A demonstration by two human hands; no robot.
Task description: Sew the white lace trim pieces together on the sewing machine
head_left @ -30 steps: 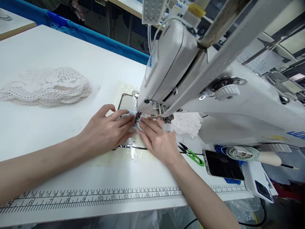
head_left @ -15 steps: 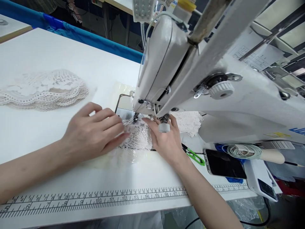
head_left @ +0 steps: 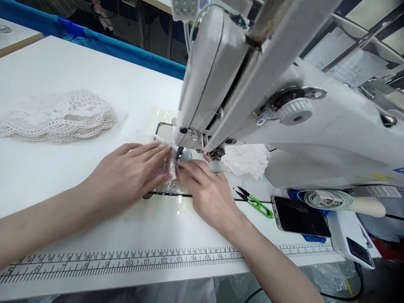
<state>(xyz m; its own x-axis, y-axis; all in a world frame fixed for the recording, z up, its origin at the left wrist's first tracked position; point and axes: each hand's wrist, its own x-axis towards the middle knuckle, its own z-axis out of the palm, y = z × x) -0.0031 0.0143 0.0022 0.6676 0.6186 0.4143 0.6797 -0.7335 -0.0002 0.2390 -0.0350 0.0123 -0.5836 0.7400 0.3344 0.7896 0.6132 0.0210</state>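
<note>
Just gathered from beside the fingers of the right hand (head_left: 210, 189) into the half-curled ones of the left hand (head_left: 132, 168): the lace piece (head_left: 173, 166), seemingly clear of the presser foot (head_left: 179, 153) beyond those fingertips, so likely no stitching. Right fingers nearly together, any hold impossible to tell.

Saw the lace piece (head_left: 172, 169) only blurred, partly hidden by the left hand (head_left: 128, 170); found the sewing machine (head_left: 208, 71) cut off above; couldn't read the papers (head_left: 356, 65).
</note>
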